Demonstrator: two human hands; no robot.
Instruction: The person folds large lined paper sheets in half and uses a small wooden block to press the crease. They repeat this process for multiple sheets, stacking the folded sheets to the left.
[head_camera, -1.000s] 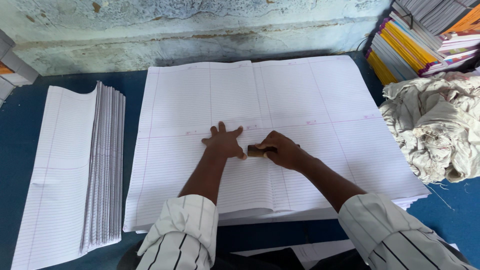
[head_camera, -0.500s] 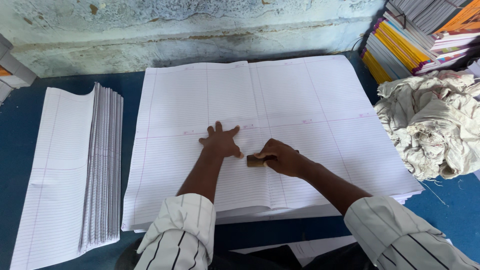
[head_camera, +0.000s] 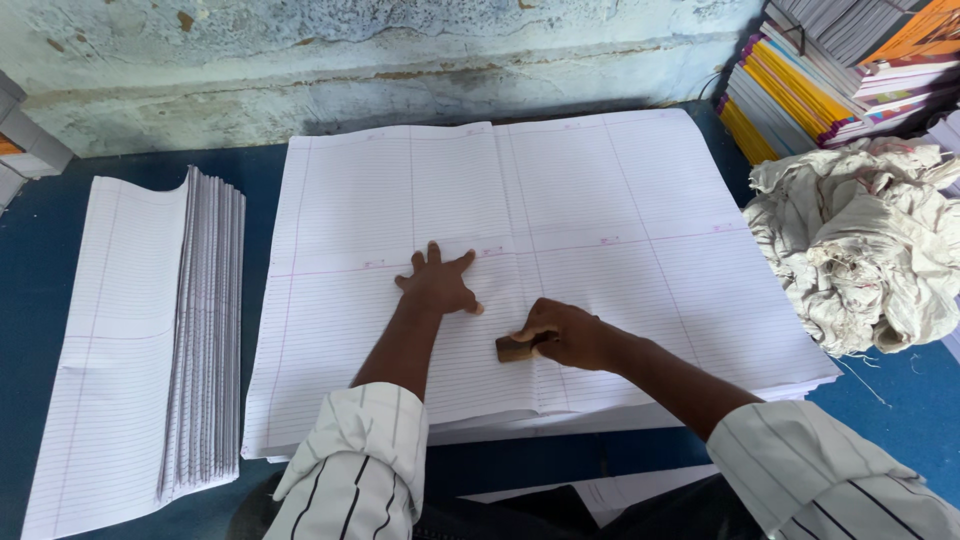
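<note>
The right hand covers most of the small brown wooden block, so its full shape cannot be told. The colourful stack of bound notebooks at far right runs past the frame edge. The crumpled white cloth heap is cut off at right.

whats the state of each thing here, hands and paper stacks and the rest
left hand: flat, fingers spread, pressing the top sheet
right hand: closed around the wooden block
wooden block: held against the sheet near its centre fold
large ruled sheets: stacked, lying open and flat
folded sheets: piled at the left, folded
cloth: crumpled in a heap
notebooks: stacked, closed
</note>
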